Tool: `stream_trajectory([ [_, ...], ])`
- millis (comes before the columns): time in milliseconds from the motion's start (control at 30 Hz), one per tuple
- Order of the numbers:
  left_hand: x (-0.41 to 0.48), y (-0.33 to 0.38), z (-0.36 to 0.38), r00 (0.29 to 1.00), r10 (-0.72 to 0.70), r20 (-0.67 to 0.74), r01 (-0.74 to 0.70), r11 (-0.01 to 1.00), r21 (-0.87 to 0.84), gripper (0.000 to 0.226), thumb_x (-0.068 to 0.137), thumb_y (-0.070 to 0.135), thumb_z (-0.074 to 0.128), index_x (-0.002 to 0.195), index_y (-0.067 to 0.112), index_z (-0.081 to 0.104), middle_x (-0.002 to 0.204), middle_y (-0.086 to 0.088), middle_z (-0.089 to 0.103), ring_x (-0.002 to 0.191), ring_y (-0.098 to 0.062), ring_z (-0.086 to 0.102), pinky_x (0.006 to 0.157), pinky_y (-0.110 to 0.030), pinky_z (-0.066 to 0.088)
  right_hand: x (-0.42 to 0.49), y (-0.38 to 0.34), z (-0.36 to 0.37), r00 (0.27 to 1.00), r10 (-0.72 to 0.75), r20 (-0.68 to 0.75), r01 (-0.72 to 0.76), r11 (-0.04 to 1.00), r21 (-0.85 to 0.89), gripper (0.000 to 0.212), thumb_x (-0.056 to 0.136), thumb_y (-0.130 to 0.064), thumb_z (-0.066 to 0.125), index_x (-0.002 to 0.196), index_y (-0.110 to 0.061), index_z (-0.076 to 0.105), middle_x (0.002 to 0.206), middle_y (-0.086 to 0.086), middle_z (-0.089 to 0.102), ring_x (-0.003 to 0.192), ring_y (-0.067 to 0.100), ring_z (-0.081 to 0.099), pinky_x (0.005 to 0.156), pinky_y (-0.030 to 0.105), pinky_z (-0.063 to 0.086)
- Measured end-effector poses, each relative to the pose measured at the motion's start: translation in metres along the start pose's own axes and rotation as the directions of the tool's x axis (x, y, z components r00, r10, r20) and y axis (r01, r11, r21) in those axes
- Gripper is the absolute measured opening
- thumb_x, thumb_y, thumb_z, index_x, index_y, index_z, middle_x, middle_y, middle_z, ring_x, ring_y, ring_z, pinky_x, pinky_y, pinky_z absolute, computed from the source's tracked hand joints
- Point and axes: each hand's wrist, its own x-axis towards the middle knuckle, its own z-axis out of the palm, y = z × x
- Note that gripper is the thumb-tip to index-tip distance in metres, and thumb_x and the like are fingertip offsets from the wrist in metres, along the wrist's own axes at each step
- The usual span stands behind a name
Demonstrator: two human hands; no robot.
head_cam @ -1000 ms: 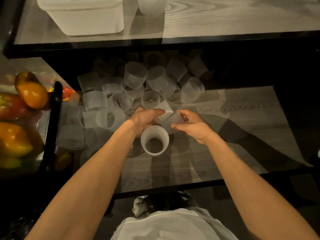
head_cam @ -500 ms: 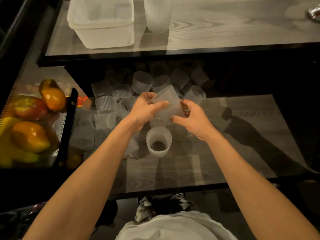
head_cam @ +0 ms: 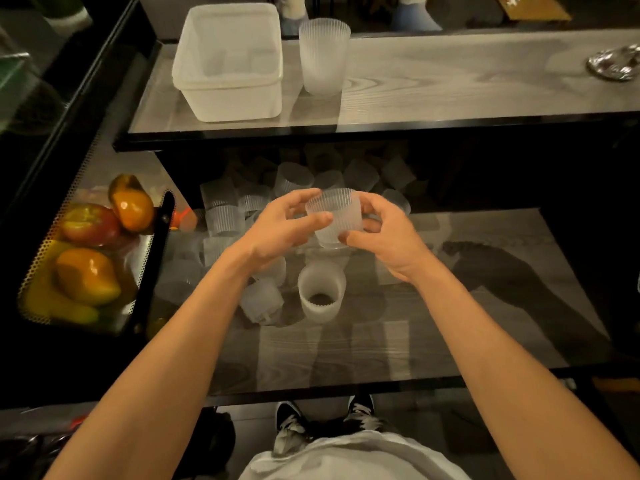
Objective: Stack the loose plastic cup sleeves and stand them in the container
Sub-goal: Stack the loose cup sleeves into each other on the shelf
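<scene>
The glass worktop (head_cam: 450, 306) carries a heap of loose sleeves (head_cam: 225, 216), and the white container (head_cam: 228, 98) sits on the raised shelf (head_cam: 450, 81) behind. Above the heap, the left hand (head_cam: 277, 230) and right hand (head_cam: 388, 237) both curl around one ribbed sleeve (head_cam: 334, 216) between them.

You have one container (head_cam: 228, 64) at the left end of the upper shelf (head_cam: 450, 81), one tall stack of sleeves (head_cam: 324, 57) just beside it, and one shiny dish (head_cam: 614, 65) at that shelf's right edge. On the lower shelf (head_cam: 450, 323) you have one short upright stack (head_cam: 321, 292) near the front middle. There is also one loose pile (head_cam: 242, 209) toward the back and left. Its sleeves overlap and fade into shadow, so no exact count is possible, though well over a dozen show. Your two hands, the left hand (head_cam: 277, 230) and the right hand (head_cam: 384, 237), grip one ribbed sleeve (head_cam: 334, 216) between them. One mesh basket (head_cam: 157, 258) off the left edge shows four pieces of fruit (head_cam: 86, 275).
</scene>
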Motion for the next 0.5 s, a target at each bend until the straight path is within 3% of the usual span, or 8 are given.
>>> stream_trajectory([
  [67,-0.013,0.005,-0.007,0.999,0.031,0.016,-0.031,1.0,0.001,0.073,0.076,0.044,0.082,0.142,0.031,0.055,0.131,0.005,0.068,0.124,-0.015,0.064,0.102,-0.043,0.054,-0.006,-0.008,-0.002,0.999,-0.007,0.054,0.008,1.0,-0.02,0.066,0.079,-0.003,0.082,0.137,-0.014,0.053,0.131,0.007,0.061,0.115,0.019,0.068,0.097,0.041,0.057],
  [200,-0.037,0.005,-0.016,0.997,0.066,0.046,-0.065,0.998,-0.015,0.064,0.079,0.015,0.084,0.137,0.019,0.058,0.126,-0.007,0.07,0.113,-0.02,0.07,0.093,-0.034,0.057,-0.022,-0.017,-0.002,0.983,0.021,0.183,0.001,0.993,-0.119,0.06,0.078,-0.006,0.085,0.128,-0.014,0.053,0.127,0.003,0.064,0.113,0.013,0.068,0.095,0.034,0.057],
  [367,-0.05,-0.015,-0.015,0.996,0.023,0.081,-0.028,0.998,0.057,0.069,0.068,0.005,0.089,0.13,0.012,0.06,0.123,-0.005,0.069,0.111,-0.02,0.071,0.093,-0.034,0.059,-0.027,-0.004,0.003,0.955,0.092,0.281,0.022,0.926,-0.376,0.06,0.072,-0.018,0.09,0.117,-0.022,0.052,0.119,-0.009,0.062,0.114,0.005,0.062,0.094,0.037,0.057],
  [500,-0.05,-0.032,-0.008,0.997,0.038,0.063,-0.048,0.988,0.149,0.07,0.069,0.005,0.092,0.13,0.017,0.06,0.125,0.001,0.068,0.114,-0.013,0.069,0.093,-0.03,0.058,-0.028,0.01,0.01,0.961,0.096,0.26,0.05,0.863,-0.503,0.058,0.07,-0.021,0.089,0.112,-0.026,0.05,0.113,-0.013,0.059,0.11,-0.001,0.056,0.091,0.025,0.051],
])
